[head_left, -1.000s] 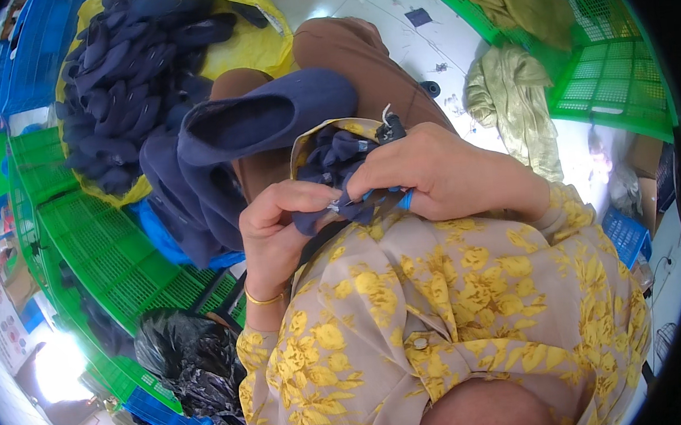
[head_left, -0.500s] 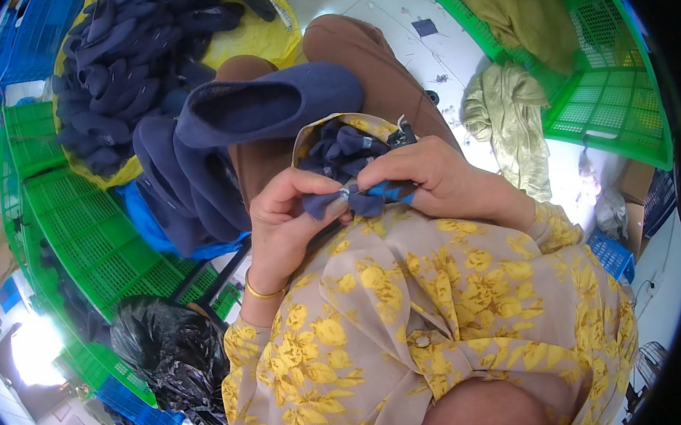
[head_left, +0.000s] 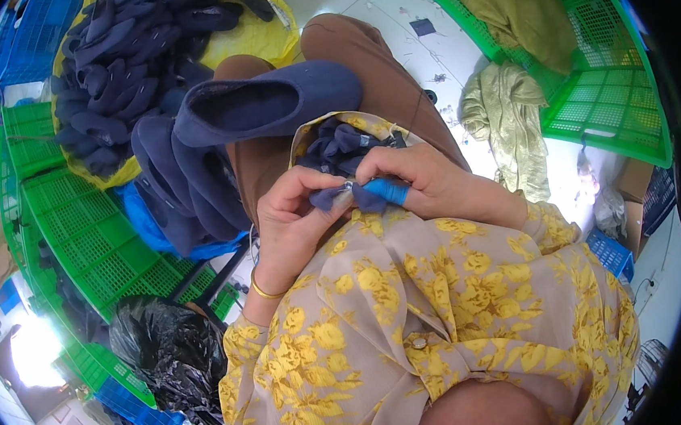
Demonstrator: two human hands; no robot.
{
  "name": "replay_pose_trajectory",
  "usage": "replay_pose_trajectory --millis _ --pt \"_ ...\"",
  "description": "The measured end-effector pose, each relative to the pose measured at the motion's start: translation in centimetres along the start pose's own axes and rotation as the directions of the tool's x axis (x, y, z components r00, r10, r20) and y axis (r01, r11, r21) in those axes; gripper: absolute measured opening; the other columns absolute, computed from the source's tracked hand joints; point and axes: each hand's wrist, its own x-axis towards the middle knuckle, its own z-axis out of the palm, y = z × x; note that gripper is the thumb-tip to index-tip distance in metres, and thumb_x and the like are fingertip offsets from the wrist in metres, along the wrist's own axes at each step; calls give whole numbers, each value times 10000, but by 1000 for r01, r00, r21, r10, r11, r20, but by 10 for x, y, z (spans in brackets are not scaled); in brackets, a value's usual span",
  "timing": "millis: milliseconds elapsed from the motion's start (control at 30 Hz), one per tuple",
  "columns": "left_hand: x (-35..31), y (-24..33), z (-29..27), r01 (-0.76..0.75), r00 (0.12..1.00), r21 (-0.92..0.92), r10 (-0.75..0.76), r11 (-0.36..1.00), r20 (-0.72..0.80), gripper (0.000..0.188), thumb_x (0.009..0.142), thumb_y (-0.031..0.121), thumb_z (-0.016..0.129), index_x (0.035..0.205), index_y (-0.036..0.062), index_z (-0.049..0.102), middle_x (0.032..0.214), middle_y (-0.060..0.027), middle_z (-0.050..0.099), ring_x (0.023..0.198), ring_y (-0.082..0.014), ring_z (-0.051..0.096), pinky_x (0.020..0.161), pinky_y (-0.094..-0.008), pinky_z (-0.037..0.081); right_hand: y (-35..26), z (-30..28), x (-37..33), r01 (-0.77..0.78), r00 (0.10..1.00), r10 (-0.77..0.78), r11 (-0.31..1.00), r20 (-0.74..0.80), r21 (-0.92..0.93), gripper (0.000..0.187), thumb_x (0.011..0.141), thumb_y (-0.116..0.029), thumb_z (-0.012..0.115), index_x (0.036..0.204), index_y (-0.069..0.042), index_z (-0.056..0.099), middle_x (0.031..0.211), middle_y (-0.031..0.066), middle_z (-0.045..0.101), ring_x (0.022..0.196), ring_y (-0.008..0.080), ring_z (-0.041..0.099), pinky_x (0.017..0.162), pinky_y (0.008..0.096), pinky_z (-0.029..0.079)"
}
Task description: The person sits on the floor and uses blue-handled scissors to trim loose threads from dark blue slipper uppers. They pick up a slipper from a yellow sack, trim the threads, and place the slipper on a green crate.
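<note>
Close above my lap, both hands work on a small navy fabric bow with a pale spot at its middle. My left hand pinches one side between thumb and fingers. From the other side my right hand grips it, with a blue wrap around one finger. Just beyond the fingers, a pile of similar navy fabric pieces sits in a yellow-edged cloth fold on my lap. A navy slipper-like shoe lies across my knees, its opening facing up. More navy shoes lean together at its left.
A yellow bag full of navy shoes stands far left. Green crates line the left side, near a black plastic bag. Another green crate with olive cloth is at far right, beside a pale crumpled cloth.
My right hand has turned slightly, so the blue wrap shows more fully. The dark-tipped item seen above that hand shows less now. Both hands remain on the bow.
</note>
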Motion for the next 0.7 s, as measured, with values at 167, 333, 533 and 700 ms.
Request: replay_pose_trajectory --millis 167,333,533,700 --pt "0 2 -1 38 999 -84 -37 996 16 138 856 17 682 975 -11 617 886 -85 670 773 -124 661 698 -243 545 -3 -1 1 -24 1000 24 999 -1 45 239 848 24 504 1065 -66 463 885 120 621 786 268 627 701 327 472" --pt "2 -1 0 23 998 0 -23 1000 51 144 859 33 689 974 -13 616 873 -83 673 771 -117 658 695 -230 538 -1 4 1 -42 999 42 994 8 99 206 896 -16 503 1090 -63 453 882 101 617 801 208 622 720 310 463" --pt "1 -3 3 9 998 34 -11 999 64 103 890 12 644 990 -8 629 883 -57 674 779 -74 634 702 -185 507 3 2 2 18 1000 -14 984 -25 175 225 921 -40 513 1131 -87 444 869 71 616 792 157 624 696 296 467" --pt "4 -8 7 58 997 -1 -58 998 47 97 892 4 633 986 -11 617 873 -50 667 776 -71 636 696 -184 510 -3 -2 1 -5 998 4 1000 70 21 294 866 5 541 1128 -102 460 871 91 638 815 242 662 658 329 485"
